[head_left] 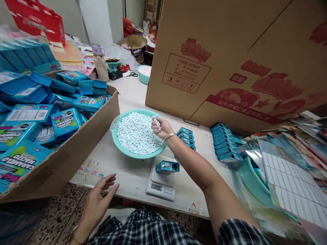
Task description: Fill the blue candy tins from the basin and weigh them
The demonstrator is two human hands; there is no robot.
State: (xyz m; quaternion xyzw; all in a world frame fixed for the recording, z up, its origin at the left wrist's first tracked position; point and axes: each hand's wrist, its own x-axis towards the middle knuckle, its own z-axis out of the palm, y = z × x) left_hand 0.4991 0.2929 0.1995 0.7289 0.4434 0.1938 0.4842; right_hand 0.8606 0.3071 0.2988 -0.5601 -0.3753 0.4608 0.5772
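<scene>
A turquoise basin (114,135) full of small white candies (139,132) stands on the table. Over its right rim, my right hand (159,126) is closed around some of the candies, with several showing between the fingers. My left hand (102,195) is by the table's front edge, fingers apart, with nothing in it. Below and right of the basin lies a white digital scale (161,192) with a lit display. On its plate stands a blue candy box (167,167) with a dark round opening on top.
At left, a cardboard carton (84,143) holds many blue boxes. A large carton (230,68) walls off the back right. Rows of blue boxes (226,143) stand at right, near a green tub (252,180). Scissors (131,74) and a bottle (100,66) are behind.
</scene>
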